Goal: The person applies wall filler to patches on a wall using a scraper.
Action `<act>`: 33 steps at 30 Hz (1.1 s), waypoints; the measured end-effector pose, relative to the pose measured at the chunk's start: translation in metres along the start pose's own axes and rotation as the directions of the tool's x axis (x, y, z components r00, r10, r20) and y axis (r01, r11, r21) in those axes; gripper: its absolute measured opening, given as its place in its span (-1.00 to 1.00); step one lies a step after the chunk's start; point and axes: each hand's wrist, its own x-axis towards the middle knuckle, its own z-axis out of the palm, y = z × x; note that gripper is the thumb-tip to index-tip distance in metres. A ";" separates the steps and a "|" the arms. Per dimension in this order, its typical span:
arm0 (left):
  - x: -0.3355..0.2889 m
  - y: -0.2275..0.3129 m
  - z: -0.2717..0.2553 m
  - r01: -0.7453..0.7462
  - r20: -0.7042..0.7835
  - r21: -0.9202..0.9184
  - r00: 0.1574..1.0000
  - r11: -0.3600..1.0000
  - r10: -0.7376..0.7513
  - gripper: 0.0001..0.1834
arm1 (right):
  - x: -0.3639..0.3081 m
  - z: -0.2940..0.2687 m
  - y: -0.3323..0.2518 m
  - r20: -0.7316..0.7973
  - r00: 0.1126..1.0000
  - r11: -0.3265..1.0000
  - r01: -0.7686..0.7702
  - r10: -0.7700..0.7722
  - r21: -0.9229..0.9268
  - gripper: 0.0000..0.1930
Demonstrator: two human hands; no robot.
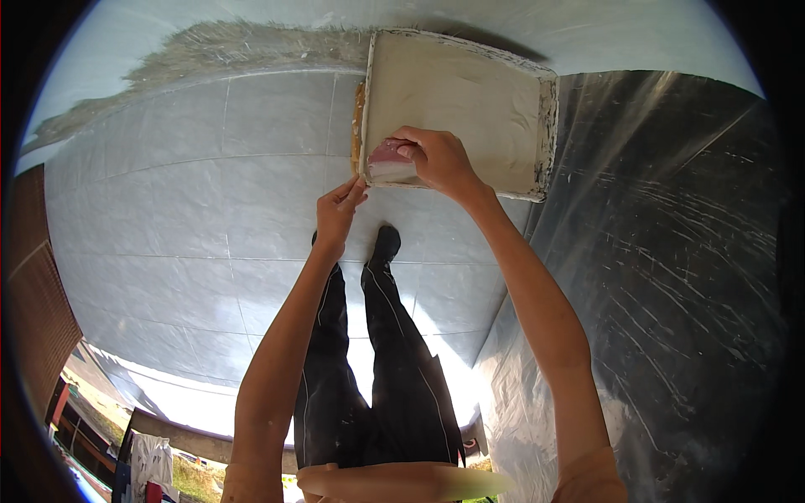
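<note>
Head view: right hand (438, 159) grips pink scraper (388, 152) jutting out leftward; left hand (338, 211) pinches corner of shallow tray (547, 126) spreading beyond both.

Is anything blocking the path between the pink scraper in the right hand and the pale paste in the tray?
Nothing visible does. The right hand holds the pink scraper within the tray's near left part, over the paste. The left hand is at the near left corner, outside that path.
</note>
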 end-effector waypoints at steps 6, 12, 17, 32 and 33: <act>0.002 0.000 -0.002 -0.003 -0.032 0.129 0.999 0.992 0.007 -0.43 | 0.022 -0.020 0.015 0.234 0.952 0.977 -0.209 0.195 0.037 -0.81; -0.002 0.020 -0.003 -0.191 -0.122 0.227 0.967 0.955 0.222 -0.49 | 0.012 -0.046 0.011 0.222 0.895 0.828 -0.443 0.387 0.344 -0.76; -0.011 0.074 -0.002 -0.390 -0.239 0.417 0.824 0.821 0.513 -0.59 | -0.005 -0.087 -0.025 0.078 0.889 0.542 -0.343 0.452 0.767 -0.71; -0.137 0.388 0.016 -0.679 0.071 0.734 0.056 -0.014 0.996 -0.52 | -0.021 -0.297 -0.273 -0.485 0.848 0.437 0.361 0.214 0.824 -0.70; -0.149 0.413 0.015 -0.677 0.097 0.730 -0.030 -0.092 0.995 -0.53 | -0.023 -0.312 -0.291 -0.503 0.845 0.451 0.384 0.179 0.805 -0.78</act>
